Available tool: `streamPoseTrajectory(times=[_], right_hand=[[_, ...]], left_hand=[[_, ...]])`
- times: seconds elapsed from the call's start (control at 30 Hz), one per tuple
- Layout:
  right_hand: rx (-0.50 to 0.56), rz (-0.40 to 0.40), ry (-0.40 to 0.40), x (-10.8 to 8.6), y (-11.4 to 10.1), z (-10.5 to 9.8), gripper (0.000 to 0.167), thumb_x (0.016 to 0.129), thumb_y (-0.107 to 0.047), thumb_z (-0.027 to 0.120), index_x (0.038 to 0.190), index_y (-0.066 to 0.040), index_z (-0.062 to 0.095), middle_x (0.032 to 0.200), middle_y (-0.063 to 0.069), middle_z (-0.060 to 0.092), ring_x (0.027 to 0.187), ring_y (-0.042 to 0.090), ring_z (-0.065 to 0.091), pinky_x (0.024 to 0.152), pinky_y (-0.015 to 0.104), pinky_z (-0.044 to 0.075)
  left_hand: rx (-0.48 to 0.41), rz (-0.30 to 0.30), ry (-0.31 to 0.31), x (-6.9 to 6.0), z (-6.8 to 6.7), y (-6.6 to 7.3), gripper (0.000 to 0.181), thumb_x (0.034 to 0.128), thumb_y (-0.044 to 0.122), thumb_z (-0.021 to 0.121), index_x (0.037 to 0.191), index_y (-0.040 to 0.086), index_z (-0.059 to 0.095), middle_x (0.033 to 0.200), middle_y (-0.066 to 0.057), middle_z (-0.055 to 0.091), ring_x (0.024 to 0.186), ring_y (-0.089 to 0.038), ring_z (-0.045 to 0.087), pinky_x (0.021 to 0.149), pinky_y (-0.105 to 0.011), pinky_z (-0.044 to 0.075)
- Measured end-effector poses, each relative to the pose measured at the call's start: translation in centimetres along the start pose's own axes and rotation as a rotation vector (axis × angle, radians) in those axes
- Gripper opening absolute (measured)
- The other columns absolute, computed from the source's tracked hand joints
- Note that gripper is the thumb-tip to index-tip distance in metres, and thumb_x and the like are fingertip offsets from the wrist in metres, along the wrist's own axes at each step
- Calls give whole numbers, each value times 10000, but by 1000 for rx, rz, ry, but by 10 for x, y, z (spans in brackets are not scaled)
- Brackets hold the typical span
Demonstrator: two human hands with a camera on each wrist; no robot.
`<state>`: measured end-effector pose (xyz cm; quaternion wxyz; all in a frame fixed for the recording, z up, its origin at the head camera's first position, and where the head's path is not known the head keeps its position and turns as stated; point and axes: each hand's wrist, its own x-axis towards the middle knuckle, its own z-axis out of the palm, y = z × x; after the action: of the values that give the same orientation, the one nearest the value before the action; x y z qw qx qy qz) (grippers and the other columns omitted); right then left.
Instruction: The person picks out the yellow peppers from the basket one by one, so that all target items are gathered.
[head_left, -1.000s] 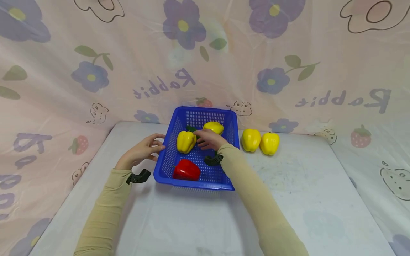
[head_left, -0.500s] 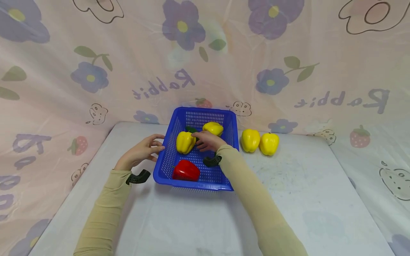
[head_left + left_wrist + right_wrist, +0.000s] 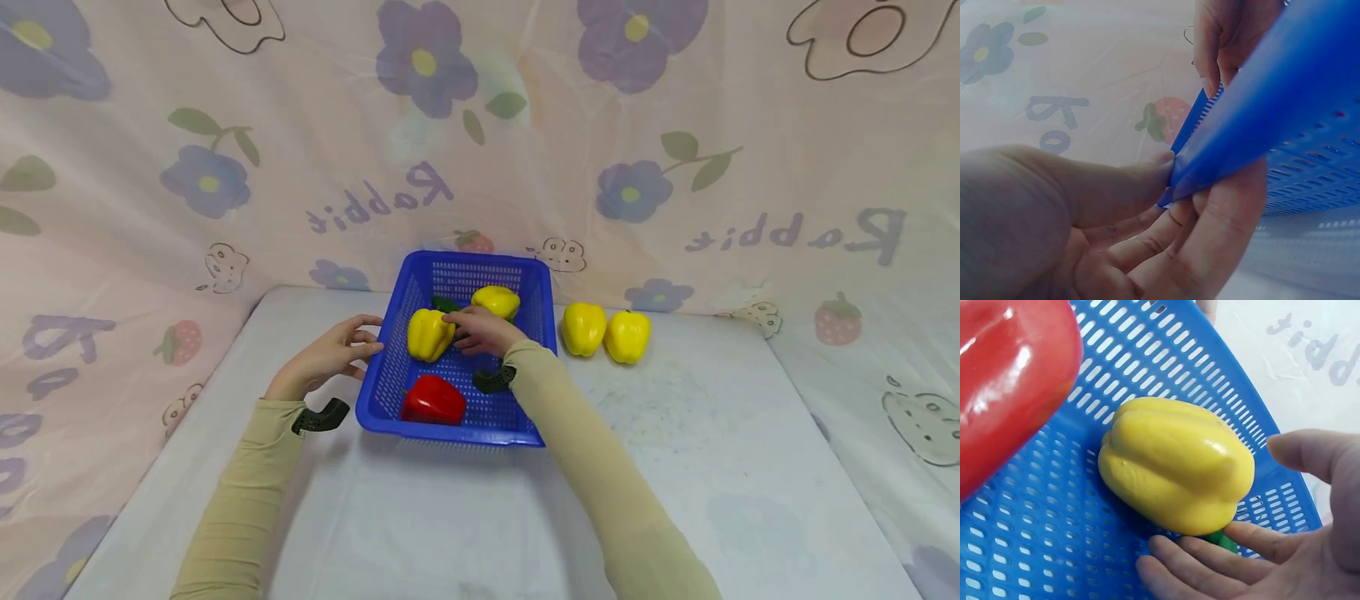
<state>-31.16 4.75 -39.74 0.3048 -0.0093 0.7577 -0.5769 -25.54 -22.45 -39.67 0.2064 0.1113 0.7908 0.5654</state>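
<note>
Edged slightly toward the nearer yellow pepper (image 3: 1175,462), the right hand (image 3: 487,331) is loose, fingers just beside it; I see the left hand (image 3: 326,354) pinching the blue basket (image 3: 480,435).

Pale pink backdrop (image 3: 517,175) is hanging behind the white surface (image 3: 420,525) and wrapping its left and right sides, creasing in places. Print is showing purple flowers (image 3: 425,62), green leaves (image 3: 506,105), strawberries (image 3: 837,321) and line-drawn rabbit faces (image 3: 926,427); "Rabbit" lettering (image 3: 797,232) is running mirrored across the back. Faint grey smudges (image 3: 651,412) are marking the surface's right half. Light is falling soft, diffuse.
</note>
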Motion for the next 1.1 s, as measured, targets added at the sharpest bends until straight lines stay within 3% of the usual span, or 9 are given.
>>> streamPoseTrajectory(times=[0.27,0.57,0.7,0.97,1.1], right_hand=[[-77,-44,28,3,4,5,525,935,-336,617,1275,9,414,1297,201,459,1178,365,523,993,466,431],[-100,-74,34,2,6,9,414,924,-310,639,1122,-6,440,1179,176,482,1169,379,521,973,465,449],[-114,-83,35,3,5,11,348,917,-316,648,956,-38,441,1027,134,486,1141,381,532,959,455,462],[-107,-96,37,6,6,13,407,915,-310,651,714,-101,366,779,62,399,1086,396,550,943,454,474],[-106,-99,49,6,7,14,402,918,-306,650,737,-90,364,836,92,432,1088,399,554,942,457,474]], left_hand=[[-6,-9,6,0,0,-1,517,990,160,537,1436,59,295,1129,-229,508,908,-318,603,743,-435,567],[-6,-10,-4,1,0,-2,530,992,159,534,1446,51,283,1138,-236,508,910,-322,602,742,-433,568],[-6,-4,-3,1,-1,-1,526,991,155,535,1441,47,286,1130,-236,507,902,-320,604,742,-435,568],[-12,-3,-5,0,-1,0,526,992,145,531,1445,49,282,1123,-231,512,893,-308,613,737,-438,568],[-3,-4,-1,0,0,-1,515,993,146,530,1439,53,291,1117,-229,513,891,-308,613,736,-437,569]])
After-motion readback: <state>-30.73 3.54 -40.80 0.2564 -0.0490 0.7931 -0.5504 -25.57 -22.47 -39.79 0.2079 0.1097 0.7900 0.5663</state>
